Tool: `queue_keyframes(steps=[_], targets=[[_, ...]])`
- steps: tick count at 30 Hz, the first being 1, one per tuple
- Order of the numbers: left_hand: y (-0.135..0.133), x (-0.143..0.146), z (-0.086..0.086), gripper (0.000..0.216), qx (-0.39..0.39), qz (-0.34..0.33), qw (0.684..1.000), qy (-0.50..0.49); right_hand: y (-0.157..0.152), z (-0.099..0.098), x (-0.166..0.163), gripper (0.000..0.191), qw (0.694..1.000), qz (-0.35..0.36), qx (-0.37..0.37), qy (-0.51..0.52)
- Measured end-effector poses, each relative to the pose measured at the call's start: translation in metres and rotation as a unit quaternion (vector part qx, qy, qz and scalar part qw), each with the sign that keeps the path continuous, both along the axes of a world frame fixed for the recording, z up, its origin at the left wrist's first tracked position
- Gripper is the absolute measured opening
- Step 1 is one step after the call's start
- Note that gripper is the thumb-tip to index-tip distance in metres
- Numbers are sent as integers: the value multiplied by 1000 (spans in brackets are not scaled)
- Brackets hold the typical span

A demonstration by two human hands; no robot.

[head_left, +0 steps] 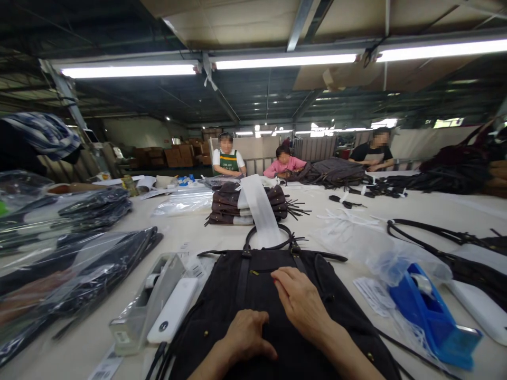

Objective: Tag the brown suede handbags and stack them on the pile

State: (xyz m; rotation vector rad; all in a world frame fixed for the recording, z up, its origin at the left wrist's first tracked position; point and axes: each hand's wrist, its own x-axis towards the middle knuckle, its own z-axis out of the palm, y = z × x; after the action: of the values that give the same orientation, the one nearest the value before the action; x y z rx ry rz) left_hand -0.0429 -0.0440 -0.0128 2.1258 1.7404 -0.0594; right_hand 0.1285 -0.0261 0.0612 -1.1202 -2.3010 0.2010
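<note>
A black handbag (261, 316) lies on the table straight in front of me, with its looped handles (285, 237) pointing away. My left hand (247, 335) rests on the lower middle of the bag, thumb and fingers apart, holding nothing. Farther up, my right hand (299, 301) lies flat on the front with its fingers stretched out. A white wrapping strip (259, 208) runs through the handles and stands up beyond them. Beside the bag on the left are a grey tape dispenser (146, 301) and a white device (173, 311).
A blue tape dispenser (433, 311) and clear plastic bags (368, 245) are on the right. Stacked dark brown bags (225, 203) stand beyond the handles. Plastic-wrapped dark bags (95, 264) lie left, near a blurred forearm (35, 295). Several people work across the table (182, 227).
</note>
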Motion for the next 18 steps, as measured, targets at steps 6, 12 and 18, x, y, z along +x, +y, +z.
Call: queue_keyframes(steps=[6, 12, 18], targets=[[1, -1, -5, 64, 6, -1, 1000, 7, 38, -45, 3, 27, 974, -46, -122, -186], [1, 0, -1, 65, -2, -2, 1000, 8, 37, -41, 2, 25, 976, -79, -87, -182], [0, 1, -1, 64, -11, 10, 1000, 13, 41, -53, 3, 27, 978, -95, -58, -176]])
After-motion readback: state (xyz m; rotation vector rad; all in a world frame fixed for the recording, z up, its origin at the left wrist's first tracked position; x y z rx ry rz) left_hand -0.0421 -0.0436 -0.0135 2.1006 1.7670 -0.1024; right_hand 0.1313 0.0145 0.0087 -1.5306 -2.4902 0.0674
